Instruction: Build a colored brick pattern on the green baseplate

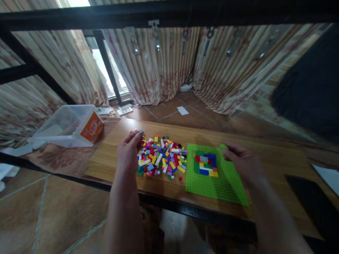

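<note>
My left hand (pixel 129 143) is pinched on a small grey toy brick (pixel 141 132), above the left edge of a heap of loose, mixed-colour toy bricks (pixel 161 155). On the right, my right hand (pixel 238 157) grips the far right corner of a green studded baseplate (pixel 203 188) between thumb and fingers. A flat block of joined bricks (pixel 205 164) in blue, green, red, white, yellow and orange sits on the baseplate. The fingertips of my right hand are partly hidden.
The wooden table (pixel 272 158) carries a dark flat object (pixel 312 197) at the right. A clear plastic box (pixel 63 137) with an orange label stands at the left, beyond the table's end. A black metal bar (pixel 169 16) crosses overhead, with curtains (pixel 159 70) behind.
</note>
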`<act>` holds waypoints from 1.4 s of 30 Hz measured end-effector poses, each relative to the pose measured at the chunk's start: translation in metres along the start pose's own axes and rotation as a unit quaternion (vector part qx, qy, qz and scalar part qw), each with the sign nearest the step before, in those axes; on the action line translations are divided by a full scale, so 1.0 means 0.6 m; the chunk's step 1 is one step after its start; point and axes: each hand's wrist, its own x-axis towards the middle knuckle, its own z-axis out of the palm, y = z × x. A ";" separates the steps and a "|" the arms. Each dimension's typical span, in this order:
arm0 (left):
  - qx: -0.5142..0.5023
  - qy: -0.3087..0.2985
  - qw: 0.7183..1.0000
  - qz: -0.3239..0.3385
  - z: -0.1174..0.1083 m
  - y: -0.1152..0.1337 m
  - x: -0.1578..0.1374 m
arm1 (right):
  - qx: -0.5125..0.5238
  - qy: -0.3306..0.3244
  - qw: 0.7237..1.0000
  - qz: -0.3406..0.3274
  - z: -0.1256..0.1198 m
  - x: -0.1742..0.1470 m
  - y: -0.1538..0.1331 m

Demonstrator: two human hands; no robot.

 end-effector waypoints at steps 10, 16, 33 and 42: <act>0.090 -0.068 0.994 0.009 0.049 -0.036 -0.018 | -0.255 -0.088 0.953 -0.137 -0.028 -0.015 0.022; 0.089 -0.075 0.993 0.008 0.057 -0.042 -0.022 | -0.269 -0.143 0.938 -0.167 -0.031 -0.019 0.032; 0.102 -0.075 0.992 0.016 0.048 -0.041 -0.019 | -0.287 -0.137 0.938 -0.134 0.003 -0.018 0.038; 0.097 -0.074 0.993 0.008 0.051 -0.038 -0.021 | -0.280 -0.120 0.945 -0.115 0.003 -0.019 0.038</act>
